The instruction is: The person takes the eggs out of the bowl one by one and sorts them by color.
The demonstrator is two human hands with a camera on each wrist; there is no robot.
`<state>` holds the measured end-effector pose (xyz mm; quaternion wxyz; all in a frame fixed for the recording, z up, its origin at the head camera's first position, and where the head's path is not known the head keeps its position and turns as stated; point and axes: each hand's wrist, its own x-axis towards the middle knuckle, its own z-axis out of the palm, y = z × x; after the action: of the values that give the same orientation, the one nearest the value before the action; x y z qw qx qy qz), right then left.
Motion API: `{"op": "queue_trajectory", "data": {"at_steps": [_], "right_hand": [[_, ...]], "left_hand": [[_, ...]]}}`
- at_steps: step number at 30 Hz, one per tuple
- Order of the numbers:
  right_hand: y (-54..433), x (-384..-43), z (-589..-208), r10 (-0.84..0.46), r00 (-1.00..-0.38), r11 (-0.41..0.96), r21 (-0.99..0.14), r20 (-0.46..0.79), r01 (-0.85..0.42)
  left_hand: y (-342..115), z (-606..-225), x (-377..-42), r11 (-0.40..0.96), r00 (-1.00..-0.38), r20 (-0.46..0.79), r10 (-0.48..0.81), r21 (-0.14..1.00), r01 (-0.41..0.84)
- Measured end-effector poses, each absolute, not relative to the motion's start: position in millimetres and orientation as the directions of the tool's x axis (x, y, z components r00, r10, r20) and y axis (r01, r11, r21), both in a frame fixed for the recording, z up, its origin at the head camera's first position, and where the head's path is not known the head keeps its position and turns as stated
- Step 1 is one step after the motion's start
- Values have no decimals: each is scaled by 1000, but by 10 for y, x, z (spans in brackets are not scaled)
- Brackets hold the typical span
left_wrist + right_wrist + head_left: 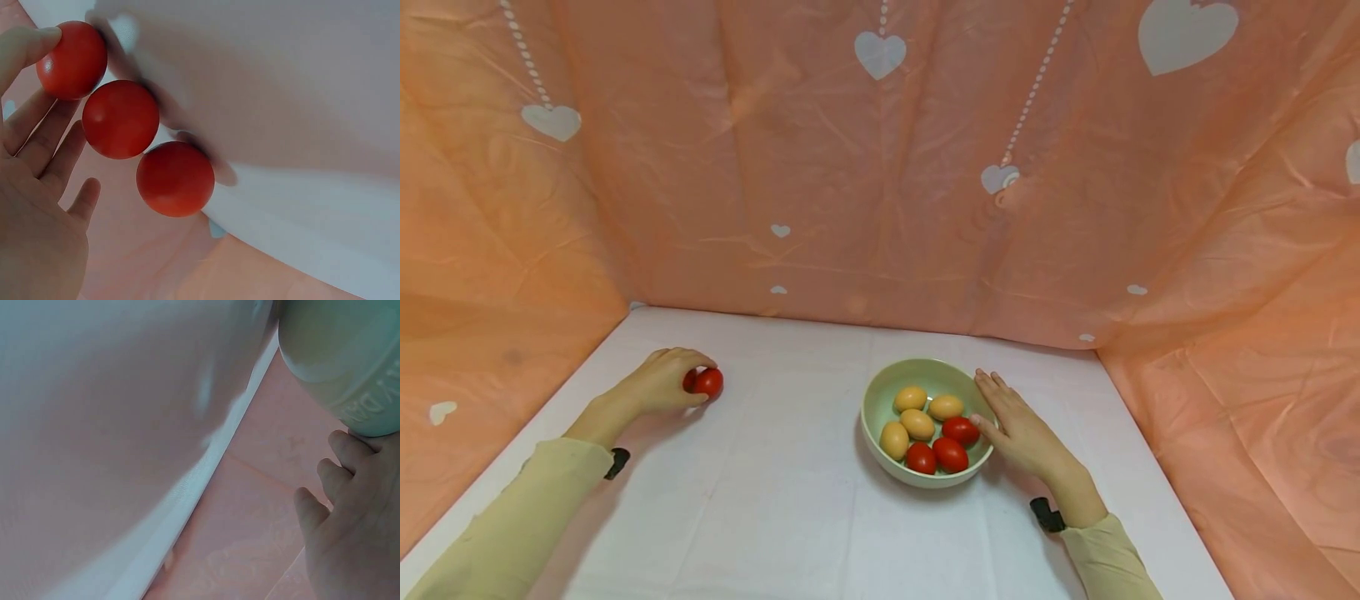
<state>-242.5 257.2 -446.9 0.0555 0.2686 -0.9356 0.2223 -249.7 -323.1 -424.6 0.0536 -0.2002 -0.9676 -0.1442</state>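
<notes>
On the left of the table, my left hand (664, 380) pinches a red egg (76, 59) between thumb and fingers. Two more red eggs line up beside it in the left wrist view, a middle egg (121, 119) and an end egg (175, 179); the hand mostly hides this row from the head camera. A pale green bowl (880, 379) stands right of centre, with several yellow eggs (917, 425) and three red eggs (951, 455) inside. My right hand (1026, 429) rests at the bowl's right side, fingers straight along the outside, thumb over the rim.
A white cloth (775, 500) covers the table. Orange-pink curtains (820, 167) with white hearts rise along its back and both sides. Each wrist wears a black band, such as the right band (1047, 515).
</notes>
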Motion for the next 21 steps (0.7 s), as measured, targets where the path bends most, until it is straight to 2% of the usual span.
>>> {"op": "queue_trajectory", "data": {"at_steps": [11,21], "right_hand": [[2568,-2416,-4465,-476,-852,761,-383,220,-524],[2565,-2404,-4451,-478,-851,758,-386,219,-525]], "left_hand": [[-3239,-4220,-2489,889,-934,117,337,286,357],[-3239,-4254,-2467,887,-933,141,332,288,360]]}}
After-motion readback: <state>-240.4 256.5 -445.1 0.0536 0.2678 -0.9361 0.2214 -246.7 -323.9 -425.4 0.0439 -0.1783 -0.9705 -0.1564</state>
